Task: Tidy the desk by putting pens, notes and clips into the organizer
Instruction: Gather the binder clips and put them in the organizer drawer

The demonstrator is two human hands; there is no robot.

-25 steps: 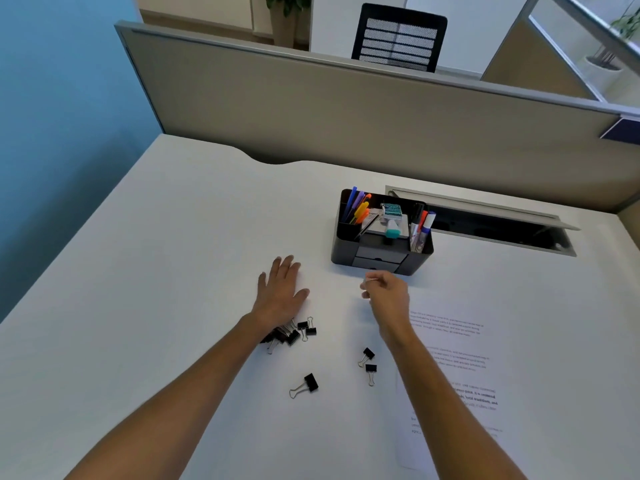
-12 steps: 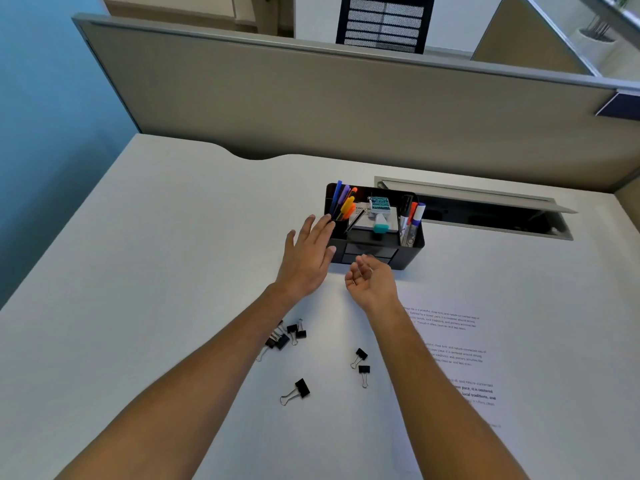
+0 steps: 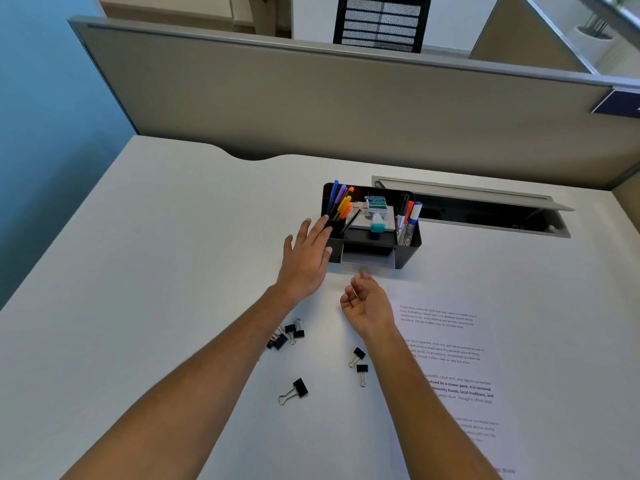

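A black desk organizer (image 3: 410, 251) stands mid-desk with coloured pens (image 3: 341, 202) at its left, markers (image 3: 408, 216) at its right and a note pad with a teal item in the middle. Its small front drawer (image 3: 367, 263) is slid partly out and looks blurred. My left hand (image 3: 306, 261) lies flat against the organizer's left side, fingers apart. My right hand (image 3: 367, 304) is palm up, fingers curled, fingertips at the drawer front. Black binder clips lie on the desk: a heap (image 3: 287, 336), a pair (image 3: 360, 362) and a single one (image 3: 296, 389).
Printed paper sheets (image 3: 446, 358) lie under and right of my right forearm. An open cable slot with a raised flap (image 3: 485, 216) sits behind the organizer. A grey partition (image 3: 346, 98) closes the desk's far edge. A blue wall is on the left.
My left hand rose off the clip heap and moved to the organizer's left side. My right hand turned palm up at the drawer, which has slid out.
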